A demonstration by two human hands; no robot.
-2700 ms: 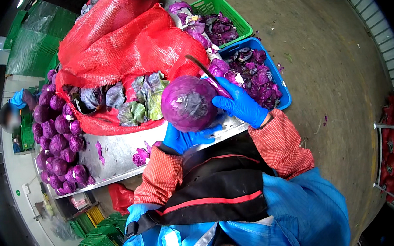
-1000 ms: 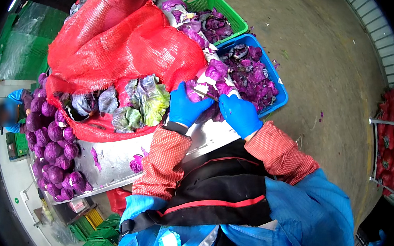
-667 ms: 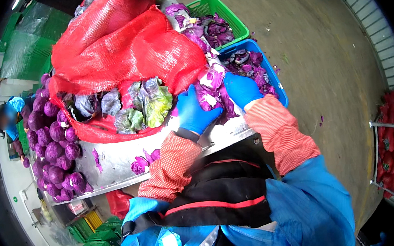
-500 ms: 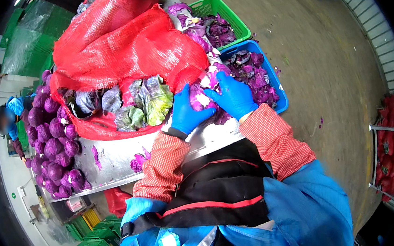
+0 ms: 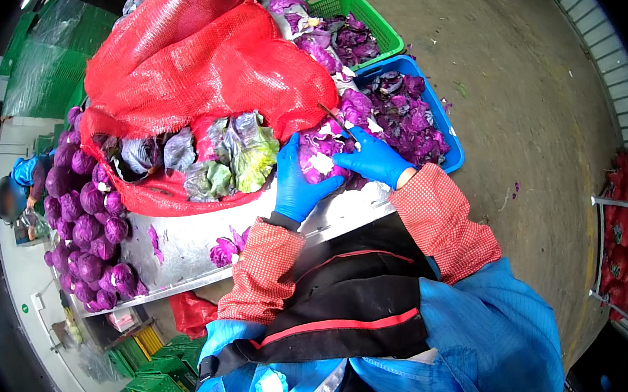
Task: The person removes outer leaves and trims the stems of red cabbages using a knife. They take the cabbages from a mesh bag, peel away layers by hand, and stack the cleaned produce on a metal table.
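Between my blue-gloved hands is a purple cabbage with a pale patch on top, at the table's right edge among loose leaves. My left hand grips its left side, with the thumb across the near side. My right hand is closed around a slim knife, whose dark narrow end points away to the upper left. Part of the knife is hidden by the glove. Left of my hands, a big red mesh sack lies open toward me, with cabbages and green-purple outer leaves in its mouth.
Trimmed purple cabbages are piled at the table's left end. A blue crate and a green crate, both with purple leaves, stand on the right. Leaf scraps lie on the metal table. Another person is at far left.
The knife now shows above my right hand; it did not show before. My right hand has shifted slightly right and its fingers have closed. My left hand stays at the cabbage.
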